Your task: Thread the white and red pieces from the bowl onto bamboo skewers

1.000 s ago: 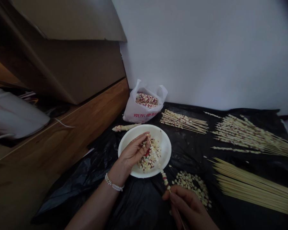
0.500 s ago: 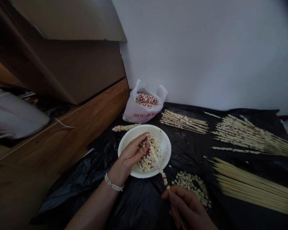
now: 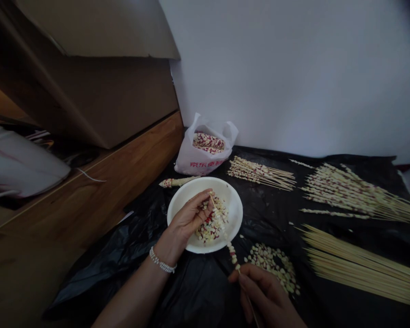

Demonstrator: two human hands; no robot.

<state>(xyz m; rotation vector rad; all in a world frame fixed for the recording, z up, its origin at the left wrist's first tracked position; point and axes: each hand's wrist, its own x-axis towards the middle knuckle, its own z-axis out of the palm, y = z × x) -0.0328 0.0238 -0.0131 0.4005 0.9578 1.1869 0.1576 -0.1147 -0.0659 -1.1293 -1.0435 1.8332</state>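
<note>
A thin wooden skewer (image 3: 233, 255) threaded with pale and dark red corn kernels slants up over a white bowl (image 3: 235, 209). My right hand (image 3: 266, 291) pinches its lower part, below the kernels. Over the bowl, my left hand (image 3: 191, 214) has its fingers closed at the skewer's upper tip; whether a kernel is between them is too small to tell. Loose kernels (image 3: 212, 232) lie in the bowl beneath my left hand. Beside my right hand, more kernels (image 3: 276, 264) are spread on the black plastic sheet (image 3: 198, 291).
Behind the bowl stand a white plastic bag (image 3: 205, 166) of corn cobs and a partly stripped cob (image 3: 179, 181). Kernel-covered skewers (image 3: 341, 191) and bare skewers (image 3: 362, 269) lie at the right, a smaller bundle (image 3: 259, 173) behind. A cardboard box (image 3: 123, 100) stands at the left.
My right hand and the lower part of the skewer have shifted very slightly left. My left hand keeps nearly the same place at the tip.
</note>
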